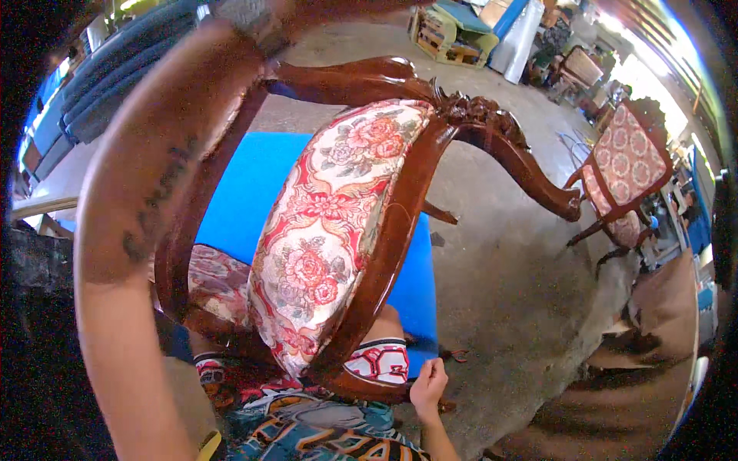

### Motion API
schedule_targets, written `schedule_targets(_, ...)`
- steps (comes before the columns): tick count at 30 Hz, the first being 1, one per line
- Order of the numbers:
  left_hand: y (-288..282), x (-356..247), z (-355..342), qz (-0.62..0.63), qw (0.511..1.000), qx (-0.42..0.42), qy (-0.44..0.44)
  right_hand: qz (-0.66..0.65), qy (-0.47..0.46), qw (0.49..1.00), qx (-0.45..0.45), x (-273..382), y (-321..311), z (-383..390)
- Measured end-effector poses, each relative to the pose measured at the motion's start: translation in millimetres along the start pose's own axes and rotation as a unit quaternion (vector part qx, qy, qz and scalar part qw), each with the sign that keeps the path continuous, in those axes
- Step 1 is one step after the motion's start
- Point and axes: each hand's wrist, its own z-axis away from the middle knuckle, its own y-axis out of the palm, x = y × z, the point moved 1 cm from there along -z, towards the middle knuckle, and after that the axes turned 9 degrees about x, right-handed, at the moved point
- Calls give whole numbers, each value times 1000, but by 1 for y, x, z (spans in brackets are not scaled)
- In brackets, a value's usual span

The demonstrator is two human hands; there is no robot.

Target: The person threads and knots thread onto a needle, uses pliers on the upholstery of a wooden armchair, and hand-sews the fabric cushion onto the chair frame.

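Note:
A carved dark-wood chair frame (361, 300) lies tilted across my lap. Its padded panel (323, 230) wears white and red floral fabric, and a thin pale loop like thread shows beside its right edge. My left arm reaches up along the frame's left side; the left hand (257, 31), near the top rail (338, 83), is smeared and its fingers cannot be made out. Down by the frame's lower right corner, my right hand (428, 388) is closed in a fist, and whatever it may hold is hidden.
A bright blue padded surface (250, 180) lies beneath the frame. Another floral chair (626, 157) stands at the right on the concrete floor (507, 269). Brown sheeting (615, 407) spreads at the lower right. Dark blue rolls (131, 61) are stacked at the far left.

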Motion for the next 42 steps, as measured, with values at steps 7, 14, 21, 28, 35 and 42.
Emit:
schedule_targets(7,-17,15,-12,52,978,165,-116,-60,14,998,34,-3,-1,0)
schedule_targets(14,-14,39,67,153,891,308,-297,92,13,996,-15,-42,-45,-18)
schedule_targets(21,-38,28,161,251,748,426,-443,214,45,946,-240,-137,-187,-60)
schedule_targets(28,-8,-26,194,321,753,316,-479,161,23,942,-294,-146,-201,-70)
schedule_targets(35,35,-75,175,229,846,191,-441,-62,-49,974,-212,-98,-166,-87)
schedule_targets(42,96,-89,106,-4,973,221,-61,-146,-106,977,-117,-64,-86,-100)
